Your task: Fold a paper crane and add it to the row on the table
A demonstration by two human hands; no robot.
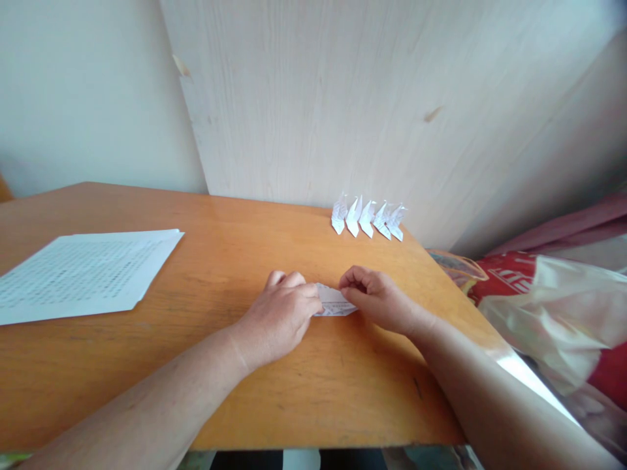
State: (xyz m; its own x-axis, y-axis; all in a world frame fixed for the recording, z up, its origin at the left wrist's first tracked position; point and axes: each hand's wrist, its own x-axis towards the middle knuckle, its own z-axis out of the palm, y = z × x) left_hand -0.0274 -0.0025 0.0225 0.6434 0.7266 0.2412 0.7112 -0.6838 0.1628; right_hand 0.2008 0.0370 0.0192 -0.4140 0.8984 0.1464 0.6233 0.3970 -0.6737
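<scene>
A small folded piece of printed paper [333, 301] lies on the wooden table between my two hands. My left hand [288, 312] is closed on its left end, with the fingertips pressing it near the tabletop. At the right end, the thumb and forefinger of my right hand [379, 299] pinch the paper's edge. Both ends of the paper are partly hidden by my fingers. Beyond my hands, several folded paper pieces [366, 219] with pointed tips stand in a row near the back edge of the table.
On the left of the table [235, 241] lies a stack of printed sheets [93, 267]. A pale wooden panel [313, 98] rises behind the table. Off the right edge are a whitish plastic bag [553, 313] and a red bag [507, 271].
</scene>
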